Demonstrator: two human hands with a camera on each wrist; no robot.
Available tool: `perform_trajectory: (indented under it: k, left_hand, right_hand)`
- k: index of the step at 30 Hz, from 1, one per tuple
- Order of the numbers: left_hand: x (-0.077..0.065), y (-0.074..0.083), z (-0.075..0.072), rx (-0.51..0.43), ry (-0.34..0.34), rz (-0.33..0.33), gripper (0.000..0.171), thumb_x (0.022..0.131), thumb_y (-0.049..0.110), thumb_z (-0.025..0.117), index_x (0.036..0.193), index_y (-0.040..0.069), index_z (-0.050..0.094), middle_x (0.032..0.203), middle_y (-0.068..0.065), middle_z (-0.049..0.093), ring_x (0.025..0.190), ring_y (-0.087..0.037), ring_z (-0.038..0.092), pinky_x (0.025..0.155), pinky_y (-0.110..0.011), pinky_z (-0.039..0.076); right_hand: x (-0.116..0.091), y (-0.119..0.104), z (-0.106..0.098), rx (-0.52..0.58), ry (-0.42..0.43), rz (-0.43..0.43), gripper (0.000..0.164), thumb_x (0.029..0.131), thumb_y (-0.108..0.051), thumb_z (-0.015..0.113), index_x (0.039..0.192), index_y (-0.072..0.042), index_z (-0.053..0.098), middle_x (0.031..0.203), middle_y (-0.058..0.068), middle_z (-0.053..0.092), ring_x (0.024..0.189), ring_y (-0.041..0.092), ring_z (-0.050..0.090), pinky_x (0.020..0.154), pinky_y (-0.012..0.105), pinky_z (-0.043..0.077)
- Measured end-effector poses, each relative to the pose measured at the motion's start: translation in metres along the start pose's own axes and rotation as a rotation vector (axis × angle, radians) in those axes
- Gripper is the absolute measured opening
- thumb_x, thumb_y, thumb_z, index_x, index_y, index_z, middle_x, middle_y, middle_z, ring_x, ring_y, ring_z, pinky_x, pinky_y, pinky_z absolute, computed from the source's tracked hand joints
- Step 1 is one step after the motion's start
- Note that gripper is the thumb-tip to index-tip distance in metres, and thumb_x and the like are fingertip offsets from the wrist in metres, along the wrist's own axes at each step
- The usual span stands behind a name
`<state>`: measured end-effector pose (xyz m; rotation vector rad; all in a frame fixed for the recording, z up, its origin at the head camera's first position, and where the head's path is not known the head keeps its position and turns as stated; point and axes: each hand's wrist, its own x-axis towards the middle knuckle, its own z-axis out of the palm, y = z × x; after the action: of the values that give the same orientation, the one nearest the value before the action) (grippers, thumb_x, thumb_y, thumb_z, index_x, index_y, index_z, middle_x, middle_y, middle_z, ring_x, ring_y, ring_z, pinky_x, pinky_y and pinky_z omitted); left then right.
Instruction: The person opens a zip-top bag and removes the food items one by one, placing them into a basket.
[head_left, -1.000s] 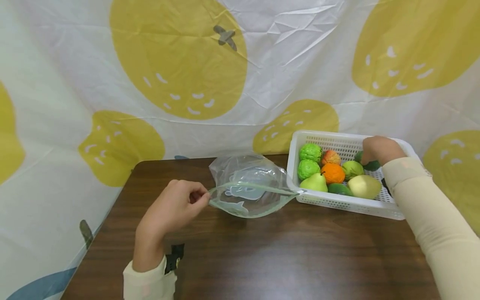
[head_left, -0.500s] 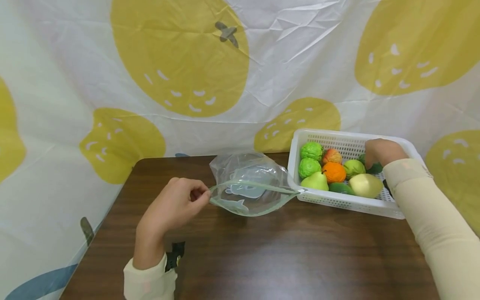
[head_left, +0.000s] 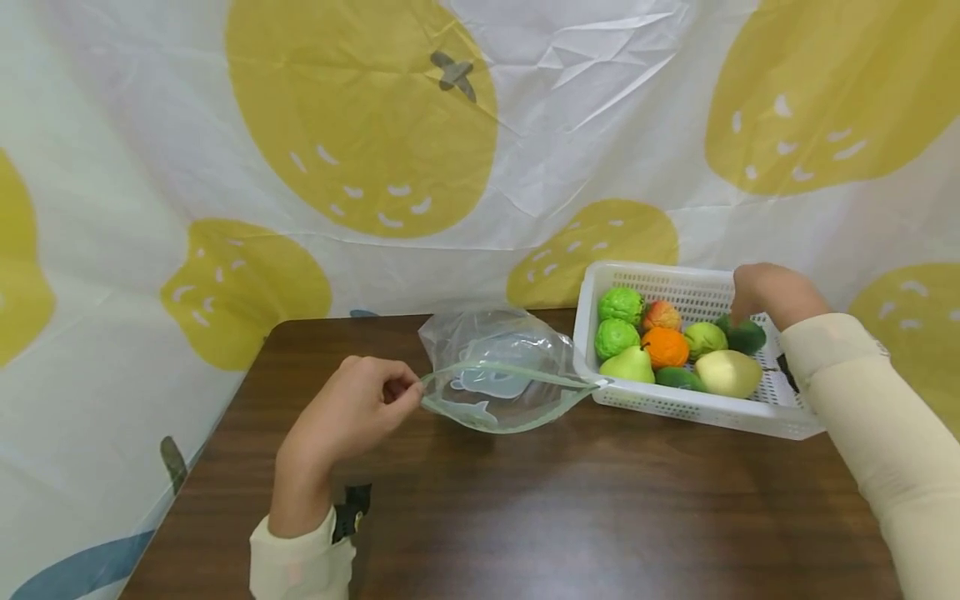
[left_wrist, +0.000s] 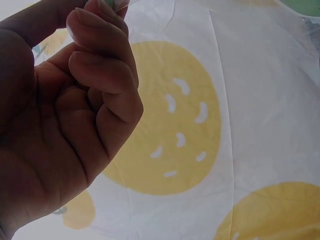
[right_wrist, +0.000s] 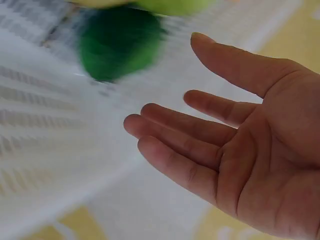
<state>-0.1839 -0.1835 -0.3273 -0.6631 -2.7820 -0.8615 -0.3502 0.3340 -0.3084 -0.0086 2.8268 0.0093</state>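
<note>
My left hand (head_left: 345,412) pinches the left corner of a clear zip bag (head_left: 498,379) between thumb and fingertips. The bag lies on the table with its green-edged mouth spread apart, its right corner touching the white basket. In the left wrist view the fingers (left_wrist: 105,75) are curled, with a bit of the bag's edge at the tips. Over the basket's back right part hovers my right hand (head_left: 780,292), near a dark green fruit (head_left: 746,337). The right wrist view shows that hand (right_wrist: 230,135) with nothing in it, its fingers extended and apart from the dark green fruit (right_wrist: 120,45).
The white perforated basket (head_left: 697,410) holds several fruits: two bumpy green ones (head_left: 617,339), a pear (head_left: 630,364), an orange (head_left: 666,347), a reddish one (head_left: 662,315) and a pale yellow one (head_left: 727,373). Behind the brown table (head_left: 562,517) hangs a fruit-print cloth (head_left: 420,167).
My right hand has lifted slightly and drawn right, away from the dark green fruit, which now shows more fully. My left hand and the bag have stayed in place.
</note>
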Motion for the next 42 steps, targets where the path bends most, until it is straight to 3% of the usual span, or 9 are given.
perform_trajectory:
  k: [7,13,19,24,28,32,37,42]
  left_hand:
    - [0.002,0.002,0.001,0.008,0.0,-0.016,0.013,0.092,0.015,0.065,0.084,0.013,0.075,0.069,0.009,0.065,0.062,-0.007,0.058,0.062,-0.025,0.051]
    - [0.001,0.004,0.001,0.006,-0.011,-0.028,0.014,0.093,0.015,0.064,0.086,0.012,0.076,0.072,0.007,0.067,0.064,-0.007,0.059,0.063,-0.025,0.051]
    - [-0.004,0.002,-0.003,0.033,0.013,-0.026,0.014,0.094,0.015,0.064,0.089,0.013,0.076,0.074,0.007,0.068,0.066,-0.006,0.059,0.065,-0.026,0.051]
    - [-0.004,0.001,-0.003,0.036,0.042,-0.009,0.013,0.094,0.017,0.067,0.093,0.011,0.078,0.075,0.008,0.069,0.067,-0.005,0.06,0.065,-0.025,0.052]
    - [-0.005,0.002,-0.004,0.028,0.067,-0.003,0.011,0.094,0.017,0.068,0.093,0.013,0.078,0.075,0.008,0.069,0.066,-0.004,0.06,0.064,-0.025,0.051]
    - [-0.005,0.003,-0.005,0.022,0.073,0.007,0.012,0.094,0.018,0.069,0.095,0.013,0.079,0.077,0.007,0.071,0.066,-0.005,0.06,0.064,-0.025,0.052]
    - [-0.008,0.003,-0.005,0.025,0.082,0.023,0.015,0.095,0.018,0.069,0.103,0.012,0.081,0.085,0.004,0.075,0.065,-0.006,0.058,0.062,-0.024,0.049]
    - [-0.008,0.002,-0.006,-0.005,0.122,0.033,0.017,0.095,0.017,0.071,0.11,0.015,0.079,0.067,0.007,0.062,0.057,-0.008,0.047,0.056,-0.023,0.042]
  right_hand:
    - [-0.042,-0.029,-0.031,-0.062,0.144,-0.155,0.064,0.092,-0.029,0.069,0.13,0.018,0.049,0.126,0.04,0.056,0.111,0.051,0.057,0.093,0.062,0.047]
    - [-0.091,-0.072,-0.045,-0.114,0.215,-0.259,0.067,0.096,-0.037,0.064,0.139,0.012,0.046,0.133,0.036,0.056,0.12,0.052,0.055,0.099,0.063,0.044]
    - [-0.132,-0.109,-0.049,-0.003,0.328,-0.321,0.071,0.098,-0.045,0.06,0.146,0.005,0.043,0.143,0.03,0.051,0.13,0.048,0.049,0.105,0.064,0.038]
    - [-0.153,-0.13,-0.037,0.157,0.43,-0.334,0.071,0.098,-0.046,0.059,0.147,0.003,0.043,0.146,0.027,0.05,0.131,0.047,0.048,0.108,0.062,0.037]
    - [-0.159,-0.147,-0.016,0.295,0.49,-0.386,0.068,0.098,-0.037,0.062,0.149,0.003,0.04,0.15,0.025,0.044,0.139,0.044,0.04,0.114,0.06,0.031]
    - [-0.152,-0.167,0.008,0.342,0.527,-0.421,0.072,0.099,-0.038,0.062,0.153,0.001,0.035,0.159,0.022,0.034,0.15,0.043,0.025,0.12,0.058,0.023]
    - [-0.141,-0.188,0.027,0.356,0.457,-0.401,0.079,0.101,-0.049,0.055,0.158,-0.002,0.027,0.165,0.022,0.021,0.154,0.045,0.01,0.122,0.06,0.015]
    - [-0.133,-0.197,0.036,0.345,0.412,-0.42,0.08,0.101,-0.05,0.054,0.159,-0.003,0.025,0.167,0.021,0.018,0.154,0.046,0.007,0.122,0.06,0.016]
